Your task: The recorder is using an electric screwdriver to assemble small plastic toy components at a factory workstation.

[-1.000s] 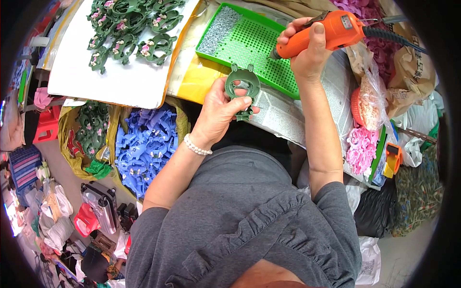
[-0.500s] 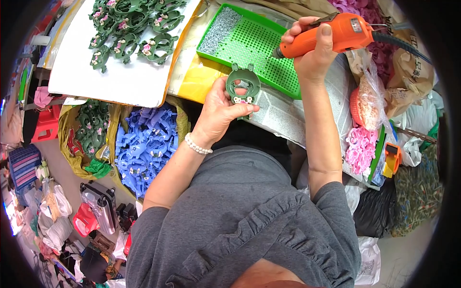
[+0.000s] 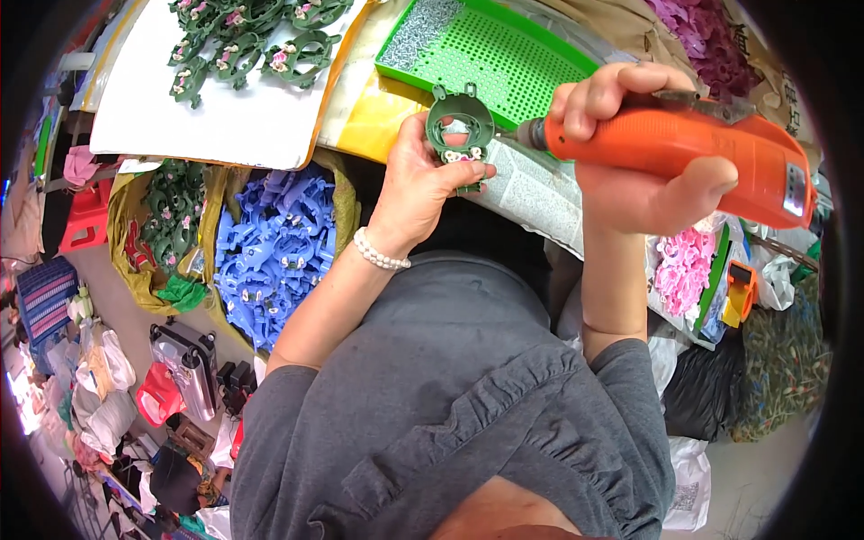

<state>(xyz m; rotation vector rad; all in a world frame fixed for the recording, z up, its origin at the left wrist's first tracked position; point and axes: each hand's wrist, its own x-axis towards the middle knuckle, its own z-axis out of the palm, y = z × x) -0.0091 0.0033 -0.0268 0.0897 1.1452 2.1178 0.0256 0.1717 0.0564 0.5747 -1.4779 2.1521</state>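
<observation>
My left hand (image 3: 409, 189) is closed on a dark green plastic ring-shaped part (image 3: 468, 108), thumb across its lower end near small white and pink pieces. A white bead bracelet circles that wrist. In my right hand (image 3: 621, 184) is an orange electric screwdriver (image 3: 670, 144), lying nearly level with its nose towards the left. Its bit reaches close to the right side of the green part; whether they touch I cannot tell. Behind both hands lies a green perforated tray (image 3: 490, 67) with a heap of small metal screws (image 3: 423, 31) at its left end.
More green parts (image 3: 243, 49) lie on a white board (image 3: 207, 126) at the far left. Below it stand sacks of green parts (image 3: 171, 211) and blue parts (image 3: 279, 252). Pink parts (image 3: 686, 270) and an orange tape dispenser (image 3: 740, 292) are at the right.
The screwdriver has come lower and nearer, turned so its bit is beside the green part. My left hand still holds the part. The whole view has shifted slightly.
</observation>
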